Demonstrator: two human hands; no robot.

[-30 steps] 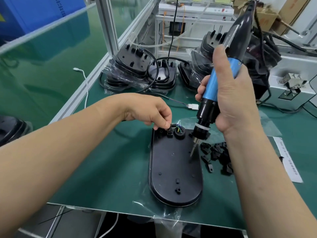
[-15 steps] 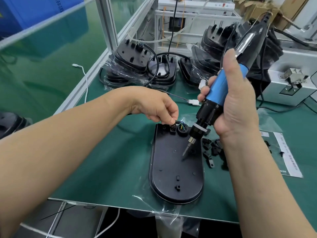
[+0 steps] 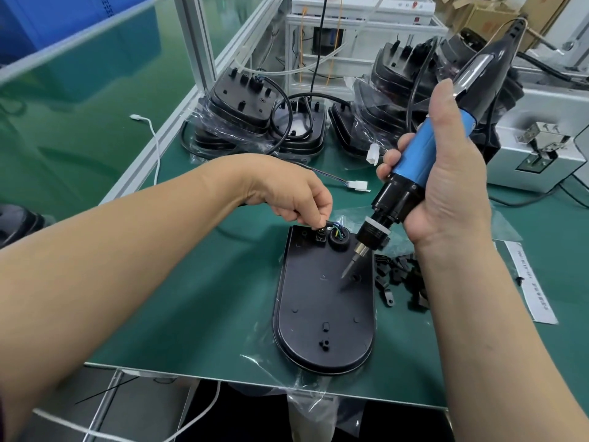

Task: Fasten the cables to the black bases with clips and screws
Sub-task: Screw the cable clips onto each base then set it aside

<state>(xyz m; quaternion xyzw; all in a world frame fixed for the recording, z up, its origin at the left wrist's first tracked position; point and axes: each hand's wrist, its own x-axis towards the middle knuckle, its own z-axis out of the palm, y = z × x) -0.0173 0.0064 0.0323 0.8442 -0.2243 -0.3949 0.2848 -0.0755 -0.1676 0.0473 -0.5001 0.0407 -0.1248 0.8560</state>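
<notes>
Our left hand (image 3: pixel 293 199) is curled up tight, thumb and fingertips pinching the cable (image 3: pixel 331 224) right at the far end of the black base (image 3: pixel 323 307). There's a small black piece (image 3: pixel 319 238) directly under the fingertips. It could be a clip, but we can't tell from here. The cable's coloured wires drop into a round collar (image 3: pixel 338 242) just beside it.

Our right hand (image 3: pixel 446 186) is wrapped fully round the blue grip of the screwdriver (image 3: pixel 411 167), thumb pointing up along the body. The tool is tilted, with its bit (image 3: pixel 347 271) aimed down and left and its tip just over the base, near the right edge. We can't say if it's actually touching.

The base lies flat on a bit of clear plastic film (image 3: pixel 271 362) on the green mat (image 3: pixel 191 298), rounded end toward us. Just to its right sits a loose pile of black clips (image 3: pixel 398 275), with a printed paper sheet (image 3: pixel 529 282) past that. A white connector (image 3: pixel 358 186) lies beyond our left hand. At the back there are 3 or so stacks of more bases (image 3: pixel 242 103) in plastic wrap, and a grey metal box (image 3: pixel 541 151) sits at the far right.
</notes>
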